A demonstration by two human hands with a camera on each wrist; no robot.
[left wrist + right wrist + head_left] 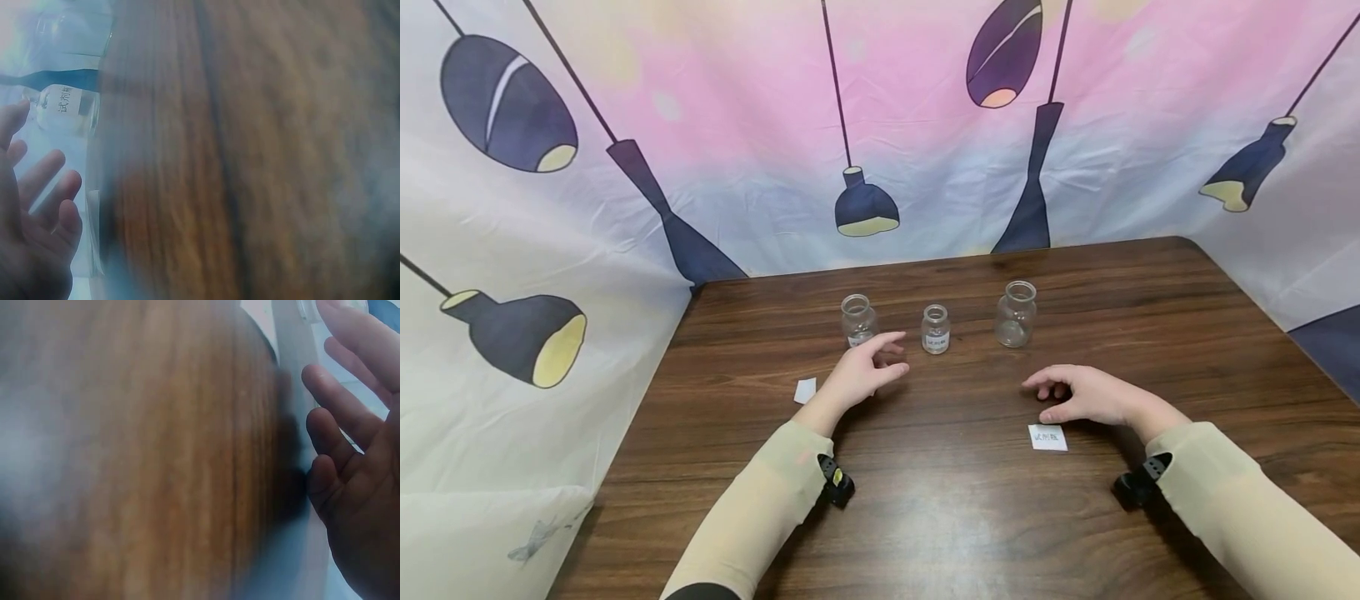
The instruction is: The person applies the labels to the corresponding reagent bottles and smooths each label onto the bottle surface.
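My left hand hovers over the table with thumb and fingers apart, holding nothing. Behind its fingers stands a clear glass jar, its lower part with a white label partly hidden. To the right of that hand is a smaller glass jar bearing a white label with handwriting; a labelled jar also shows in the left wrist view. A third glass jar, with no label seen, stands further right. My right hand, loosely bent and holding nothing, is just above a white paper label with writing.
A blank-looking white paper piece lies beside my left wrist. The brown wooden table reaches back to a patterned curtain. Black wrist cameras sit on both sleeves, the right one low over the table.
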